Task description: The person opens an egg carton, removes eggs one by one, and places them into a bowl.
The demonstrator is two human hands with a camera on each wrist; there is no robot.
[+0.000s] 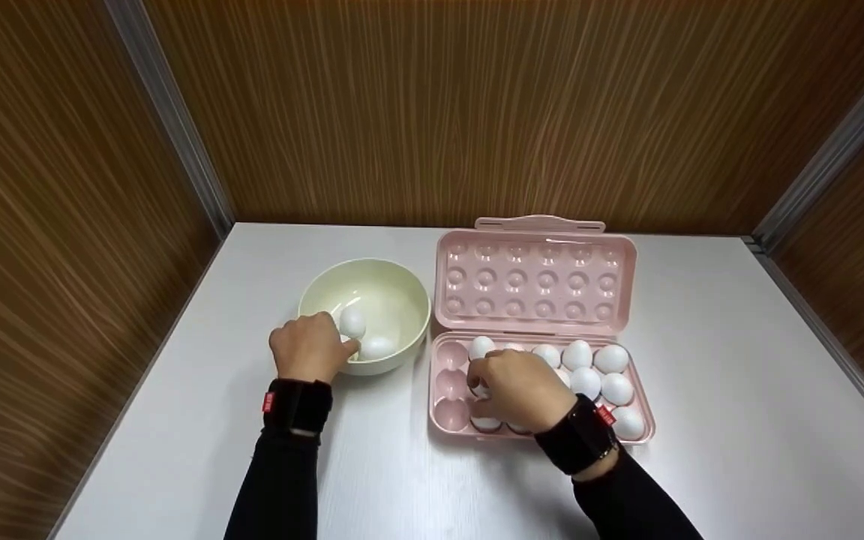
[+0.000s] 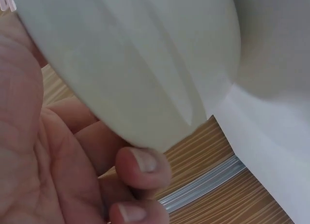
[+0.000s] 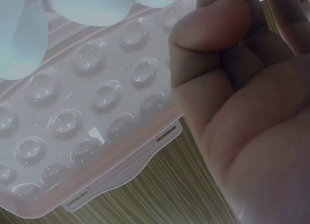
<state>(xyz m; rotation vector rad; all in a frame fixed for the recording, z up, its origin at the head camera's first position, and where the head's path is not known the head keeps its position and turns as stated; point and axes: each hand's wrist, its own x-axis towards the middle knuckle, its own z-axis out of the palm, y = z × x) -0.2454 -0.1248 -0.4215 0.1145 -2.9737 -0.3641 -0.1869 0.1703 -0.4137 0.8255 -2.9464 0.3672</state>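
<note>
My left hand (image 1: 308, 349) grips the near-left rim of a pale green bowl (image 1: 394, 300), thumb over the inside and curled fingers outside. White eggs (image 1: 352, 321) lie in the bowl near that thumb. Over the lower tray of a pink egg carton (image 1: 452, 384), my right hand (image 1: 526, 384) pinches a white egg (image 1: 480, 391) between thumb and curled fingers; the hand covers most of it. More white eggs (image 1: 586, 382) sit in the carton's cups, some hidden under the hand. Pink cup bottoms show along the tray's left column.
The carton's dimpled lid (image 1: 533, 281) lies folded back behind the tray, its latch flap (image 1: 540, 223) close to the wood-grained back wall (image 1: 432, 112). Bowl and carton stand side by side on a white table (image 1: 724, 375), between wood-grained side panels with metal edging.
</note>
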